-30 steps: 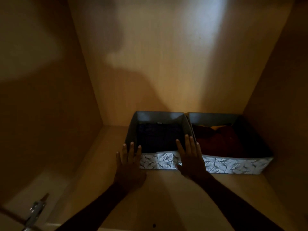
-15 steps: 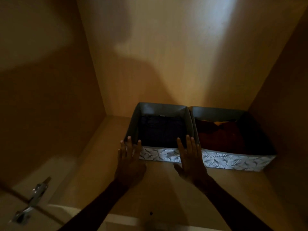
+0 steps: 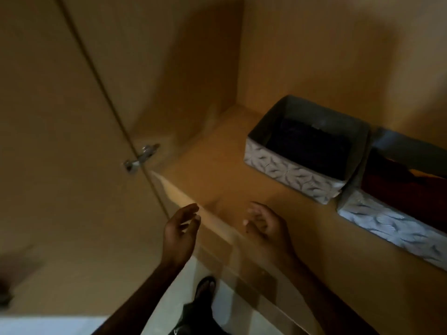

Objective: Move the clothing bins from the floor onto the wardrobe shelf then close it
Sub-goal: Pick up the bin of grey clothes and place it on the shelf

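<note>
Two fabric bins stand side by side on the wooden wardrobe shelf (image 3: 217, 180). The left bin (image 3: 290, 175) has a grey leaf-patterned front and holds dark folded clothing. The right bin (image 3: 391, 226) has the same pattern and holds dark red clothing; the frame's right edge cuts it off. My left hand (image 3: 180, 233) hovers at the shelf's front edge, fingers loosely apart, holding nothing. My right hand (image 3: 264, 222) hangs over the front of the shelf, fingers curled and apart, empty. Both hands are well clear of the bins.
The open wardrobe door (image 3: 60, 141) fills the left side, swung out, with a metal hinge (image 3: 141, 157) at shelf height. A sandalled foot (image 3: 205, 287) stands on the pale floor (image 3: 48, 326) below the shelf edge.
Both hands have left the front of the left bin and drawn back to the shelf's front edge. The view has swung left, bringing the door and hinge into sight.
</note>
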`<state>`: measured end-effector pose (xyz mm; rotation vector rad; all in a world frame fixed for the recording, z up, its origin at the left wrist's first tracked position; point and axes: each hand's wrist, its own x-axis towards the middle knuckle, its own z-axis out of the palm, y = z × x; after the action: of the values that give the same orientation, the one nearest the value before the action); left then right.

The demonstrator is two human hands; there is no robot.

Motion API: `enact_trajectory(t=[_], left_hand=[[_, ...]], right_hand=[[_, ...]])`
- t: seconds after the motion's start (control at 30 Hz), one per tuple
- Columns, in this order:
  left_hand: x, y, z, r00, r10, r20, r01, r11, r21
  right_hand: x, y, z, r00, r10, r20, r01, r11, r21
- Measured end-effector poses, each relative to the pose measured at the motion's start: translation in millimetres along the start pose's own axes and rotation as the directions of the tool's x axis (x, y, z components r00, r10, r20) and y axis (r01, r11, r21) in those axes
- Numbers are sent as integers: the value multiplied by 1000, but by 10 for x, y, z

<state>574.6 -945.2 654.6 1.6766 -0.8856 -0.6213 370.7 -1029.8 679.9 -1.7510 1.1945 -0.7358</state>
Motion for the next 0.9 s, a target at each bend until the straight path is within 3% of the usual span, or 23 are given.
enact_trajectory(t=[0.13,0.3,0.47,0.6,0.77,0.9], left_hand=[[-725,-334,-504,969,-155,-191,159,987,5],[-1869,-666,-1181,814,-349,-464,345,934,-97],[-2826,-885,-1669,598,-441,-669,387,890,-240],[-3677,-1026,-2048,385,-491,-782,371,858,-356],[-4716,-1104,-2458,132,-514,-847,353,823,-445],[-5615,-1223,-2814,-27,-514,-857,364,793,-487]], right_hand=[[-166,-121,396,978,-39,203,22,996,81],[-605,-295,1120,861,-74,503,53,997,56],[-1170,-515,1917,670,-133,730,144,988,48],[-1843,-751,2585,444,-154,883,239,970,49],[-2802,-1038,3296,228,-179,957,359,929,88],[-3693,-1265,3784,82,-202,976,424,893,149]])
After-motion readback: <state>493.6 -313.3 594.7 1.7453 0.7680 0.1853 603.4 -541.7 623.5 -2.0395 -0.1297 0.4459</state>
